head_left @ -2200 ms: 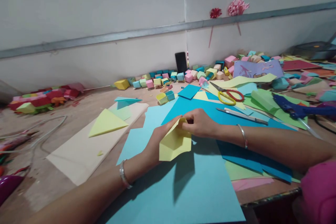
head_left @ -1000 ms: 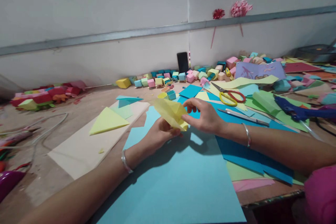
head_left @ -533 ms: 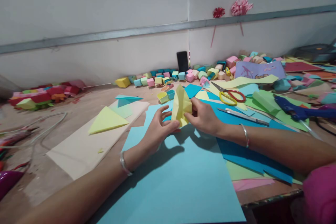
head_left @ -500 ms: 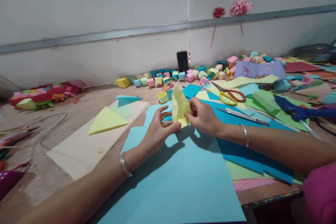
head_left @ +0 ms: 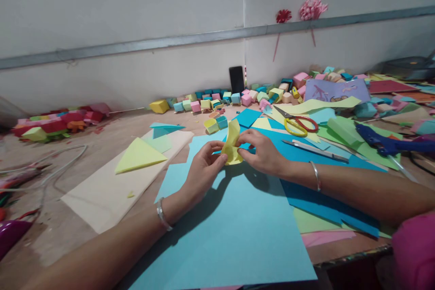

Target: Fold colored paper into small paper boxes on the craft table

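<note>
A small folded piece of yellow paper [head_left: 232, 141] is held up between both hands, just above a large light-blue sheet [head_left: 234, 231]. My left hand [head_left: 203, 170] pinches its lower left edge with thumb and fingers. On the paper's right side, my right hand [head_left: 262, 151] grips it with bent fingers. Each wrist wears a silver bangle.
A yellow paper triangle [head_left: 137, 156] lies on a cream sheet [head_left: 102, 195] at the left. Scissors [head_left: 295, 123], a metal ruler [head_left: 314, 150] and a blue glue gun [head_left: 384, 142] lie to the right. Rows of small paper boxes [head_left: 217, 99] and a dark phone [head_left: 235, 79] stand by the wall.
The yellow paper was turned over and raised upright, and has now come lower and looks folded smaller. My left hand has closed onto it.
</note>
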Demonstrator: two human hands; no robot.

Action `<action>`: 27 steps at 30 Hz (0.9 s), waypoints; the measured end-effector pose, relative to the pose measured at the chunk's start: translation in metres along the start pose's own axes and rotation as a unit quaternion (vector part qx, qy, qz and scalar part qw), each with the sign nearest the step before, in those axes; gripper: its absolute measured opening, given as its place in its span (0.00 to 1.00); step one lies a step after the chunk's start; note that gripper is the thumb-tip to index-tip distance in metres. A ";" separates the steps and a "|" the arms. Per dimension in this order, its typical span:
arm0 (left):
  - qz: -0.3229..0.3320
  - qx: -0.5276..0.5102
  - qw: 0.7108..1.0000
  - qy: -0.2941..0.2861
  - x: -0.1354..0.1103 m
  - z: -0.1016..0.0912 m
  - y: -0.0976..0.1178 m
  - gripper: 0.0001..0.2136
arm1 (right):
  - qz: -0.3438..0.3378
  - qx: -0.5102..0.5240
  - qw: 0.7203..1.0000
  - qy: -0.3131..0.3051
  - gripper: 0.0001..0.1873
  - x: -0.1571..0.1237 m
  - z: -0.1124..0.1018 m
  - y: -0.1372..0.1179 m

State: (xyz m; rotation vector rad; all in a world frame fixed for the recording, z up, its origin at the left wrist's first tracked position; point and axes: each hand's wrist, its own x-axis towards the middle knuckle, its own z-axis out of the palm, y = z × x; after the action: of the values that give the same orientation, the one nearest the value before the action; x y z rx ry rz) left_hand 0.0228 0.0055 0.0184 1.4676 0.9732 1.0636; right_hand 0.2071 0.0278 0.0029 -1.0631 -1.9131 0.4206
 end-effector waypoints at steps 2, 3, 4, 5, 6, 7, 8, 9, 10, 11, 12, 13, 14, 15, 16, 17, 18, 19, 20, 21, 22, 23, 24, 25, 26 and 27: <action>-0.006 -0.002 1.000 -0.007 0.000 0.000 0.000 0.12 | 0.012 0.044 0.999 -0.007 0.06 0.000 0.002 0.000; -0.012 0.001 1.000 -0.011 0.000 0.000 0.000 0.12 | 0.015 0.056 0.998 -0.006 0.06 0.000 0.002 0.000; -0.017 0.008 1.000 -0.011 0.000 0.000 -0.001 0.12 | 0.016 0.059 0.998 -0.001 0.05 0.000 0.003 0.000; -0.023 0.017 1.000 -0.011 0.000 0.000 -0.001 0.12 | 0.015 0.054 0.998 0.007 0.05 0.000 0.003 -0.001; -0.028 0.026 0.999 -0.010 0.000 0.000 -0.001 0.12 | 0.011 0.047 0.999 0.016 0.05 0.000 0.003 -0.002; -0.035 0.031 0.999 -0.010 0.000 0.000 -0.001 0.12 | 0.007 0.039 0.999 0.026 0.04 0.000 0.002 -0.002; -0.042 0.033 0.999 -0.010 0.000 0.001 -0.001 0.12 | 0.003 0.032 0.999 0.035 0.04 0.000 0.002 -0.003; -0.048 0.032 0.998 -0.010 -0.001 0.001 -0.001 0.12 | 0.001 0.029 0.999 0.039 0.04 0.000 0.002 -0.004; -0.053 0.031 0.998 -0.009 -0.001 0.001 -0.001 0.12 | -0.001 0.028 0.999 0.042 0.04 -0.001 0.001 -0.005; -0.057 0.029 0.998 -0.007 -0.001 0.001 -0.002 0.12 | -0.001 0.030 0.999 0.044 0.04 -0.001 0.001 -0.006; -0.058 0.026 0.998 -0.004 -0.001 0.001 -0.002 0.12 | 0.000 0.031 0.998 0.046 0.05 -0.001 0.000 -0.006; -0.057 0.023 0.998 -0.001 -0.001 0.001 -0.002 0.12 | -0.001 0.032 0.998 0.048 0.05 -0.001 0.000 -0.007; -0.053 0.021 0.998 0.002 -0.001 0.000 -0.002 0.12 | -0.004 0.031 0.998 0.049 0.05 -0.001 0.000 -0.007; -0.047 0.020 0.999 0.007 -0.001 0.000 -0.001 0.11 | -0.007 0.029 0.998 0.048 0.05 -0.001 0.001 -0.007; -0.040 0.022 0.999 0.011 -0.001 0.000 -0.001 0.11 | -0.011 0.027 0.999 0.043 0.04 -0.002 0.001 -0.007; -0.030 0.025 0.999 0.014 -0.001 0.000 -0.001 0.11 | -0.012 0.023 0.999 0.035 0.04 -0.002 0.001 -0.006; -0.020 0.030 0.999 0.016 -0.001 0.000 -0.001 0.11 | -0.011 0.019 0.999 0.025 0.04 -0.002 0.002 -0.006; -0.012 0.035 0.999 0.015 -0.001 0.000 0.000 0.11 | -0.008 0.014 1.000 0.016 0.05 -0.002 0.002 -0.005; -0.005 0.038 0.999 0.012 -0.001 0.000 0.000 0.11 | -0.002 0.009 1.000 0.010 0.04 -0.002 0.003 -0.004; 0.000 0.039 0.999 0.009 -0.001 0.001 0.000 0.11 | 0.006 0.005 1.000 0.008 0.04 -0.002 0.003 -0.003; 0.003 0.040 0.999 0.006 -0.002 0.001 0.000 0.10 | 0.016 0.004 1.000 0.010 0.02 -0.002 0.004 -0.003; 0.004 0.039 0.999 0.004 -0.002 0.002 0.001 0.10 | 0.028 0.009 0.999 0.016 0.03 -0.002 0.004 -0.002; 0.005 0.039 0.999 0.002 -0.003 0.003 0.002 0.09 | 0.041 0.022 0.999 0.021 0.06 -0.001 0.004 -0.002; 0.006 0.040 0.999 0.001 -0.004 0.003 0.003 0.09 | 0.056 0.040 0.997 0.026 0.11 -0.001 0.005 -0.001; 0.008 0.040 0.999 -0.001 -0.004 0.004 0.004 0.09 | 0.070 0.062 0.995 0.030 0.16 -0.001 0.005 -0.001; 0.011 0.042 0.999 -0.004 -0.005 0.004 0.005 0.09 | 0.082 0.083 0.993 0.030 0.20 0.000 0.005 0.000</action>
State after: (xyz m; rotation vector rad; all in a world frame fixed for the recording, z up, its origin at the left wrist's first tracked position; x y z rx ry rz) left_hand 0.0254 -0.0011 0.0224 1.5529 1.0074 1.0430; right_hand 0.2032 0.0280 0.0006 -1.1135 -1.7122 0.6222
